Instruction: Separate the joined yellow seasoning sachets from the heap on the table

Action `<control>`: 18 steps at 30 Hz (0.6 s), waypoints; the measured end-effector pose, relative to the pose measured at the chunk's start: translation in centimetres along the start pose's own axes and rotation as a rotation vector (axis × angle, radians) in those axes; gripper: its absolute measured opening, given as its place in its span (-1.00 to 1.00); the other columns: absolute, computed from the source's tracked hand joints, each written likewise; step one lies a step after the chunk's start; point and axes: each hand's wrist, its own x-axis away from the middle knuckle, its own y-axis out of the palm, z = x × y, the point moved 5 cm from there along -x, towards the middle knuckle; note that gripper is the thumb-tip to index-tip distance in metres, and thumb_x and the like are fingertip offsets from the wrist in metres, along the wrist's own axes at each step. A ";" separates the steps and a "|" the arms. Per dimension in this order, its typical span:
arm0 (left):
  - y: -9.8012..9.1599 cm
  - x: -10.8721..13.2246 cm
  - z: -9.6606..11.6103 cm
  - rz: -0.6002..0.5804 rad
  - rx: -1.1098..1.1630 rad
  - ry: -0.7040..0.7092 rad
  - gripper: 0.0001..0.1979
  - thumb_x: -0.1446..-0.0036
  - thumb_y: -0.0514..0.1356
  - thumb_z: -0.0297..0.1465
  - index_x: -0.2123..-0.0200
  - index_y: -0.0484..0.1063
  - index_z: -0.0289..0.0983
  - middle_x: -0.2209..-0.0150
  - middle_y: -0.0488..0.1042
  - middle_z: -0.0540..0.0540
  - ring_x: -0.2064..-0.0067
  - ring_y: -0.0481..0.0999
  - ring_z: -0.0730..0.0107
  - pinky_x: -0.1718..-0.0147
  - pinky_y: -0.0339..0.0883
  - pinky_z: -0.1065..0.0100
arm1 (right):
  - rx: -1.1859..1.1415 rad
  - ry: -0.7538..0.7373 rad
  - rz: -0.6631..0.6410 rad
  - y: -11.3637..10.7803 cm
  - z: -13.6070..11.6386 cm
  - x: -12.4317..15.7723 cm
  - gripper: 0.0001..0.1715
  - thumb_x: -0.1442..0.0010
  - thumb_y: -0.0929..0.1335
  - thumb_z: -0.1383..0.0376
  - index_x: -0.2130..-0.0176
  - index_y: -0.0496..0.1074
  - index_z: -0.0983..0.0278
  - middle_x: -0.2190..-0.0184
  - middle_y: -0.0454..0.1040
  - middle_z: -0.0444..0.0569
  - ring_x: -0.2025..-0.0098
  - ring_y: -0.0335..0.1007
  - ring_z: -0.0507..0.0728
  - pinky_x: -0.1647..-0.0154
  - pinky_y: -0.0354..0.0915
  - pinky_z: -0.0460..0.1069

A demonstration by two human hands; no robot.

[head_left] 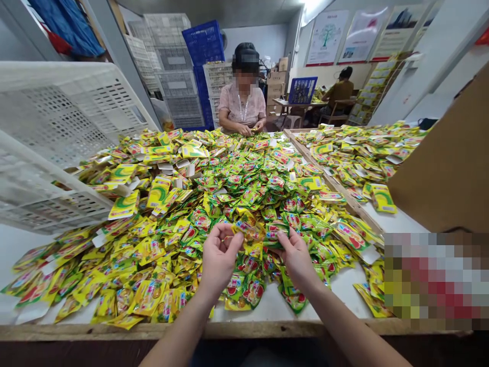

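A big heap of small yellow and green packets [229, 178] covers the white table [275, 306]. My left hand [218, 257] is curled, its fingers pinching a packet [248, 232] at the near side of the heap. My right hand [295, 255] is closed on green packets [273, 237] just to the right. Both hands meet over the near middle of the pile, a little back from the table's wooden front edge [244, 331].
Tilted white plastic crates [57, 127] lean in at the left. A brown cardboard sheet [446, 163] stands at the right. A person [244, 102] sits across the table handling packets. Stacked white and blue crates [183, 66] stand behind; another person [340, 92] sits far back.
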 end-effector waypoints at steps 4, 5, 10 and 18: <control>1.2 0.5 -1.7 -0.020 0.235 -0.327 -0.62 0.21 0.36 -0.23 0.45 0.25 -0.27 0.53 0.31 0.14 0.53 0.39 0.59 0.50 0.40 0.50 | -0.073 0.017 0.004 1.0 0.5 0.2 -0.56 0.15 0.51 0.07 0.28 0.43 0.20 0.30 0.58 -0.12 0.23 0.50 0.14 0.25 0.43 0.01; 1.6 0.7 -2.2 -0.014 0.247 -0.364 -0.60 0.23 0.37 -0.21 0.45 0.24 -0.27 0.53 0.31 0.14 0.54 0.40 0.59 0.49 0.41 0.48 | -0.098 0.023 0.005 1.4 0.7 0.4 -0.56 0.15 0.51 0.07 0.29 0.42 0.20 0.29 0.58 -0.11 0.22 0.50 0.15 0.25 0.43 0.02; 2.9 2.5 -4.2 0.039 0.214 -0.394 -0.60 0.15 0.31 -0.16 0.44 0.17 -0.25 0.54 0.31 0.14 0.56 0.43 0.55 0.52 0.35 0.47 | -0.095 0.008 -0.008 2.7 1.8 1.4 -0.55 0.04 0.44 -0.05 0.26 0.38 0.18 0.24 0.58 -0.06 0.21 0.51 0.16 0.24 0.43 0.02; -3.3 -4.7 -0.7 -0.051 -0.628 0.073 -0.81 -0.15 0.15 -0.27 0.38 0.36 -0.29 0.50 0.42 0.04 0.50 0.44 0.48 0.50 0.37 0.43 | -0.009 -0.023 0.011 1.2 2.2 -0.3 -0.54 0.08 0.50 0.12 0.22 0.38 0.24 0.24 0.58 -0.08 0.12 0.49 0.18 0.04 0.37 0.08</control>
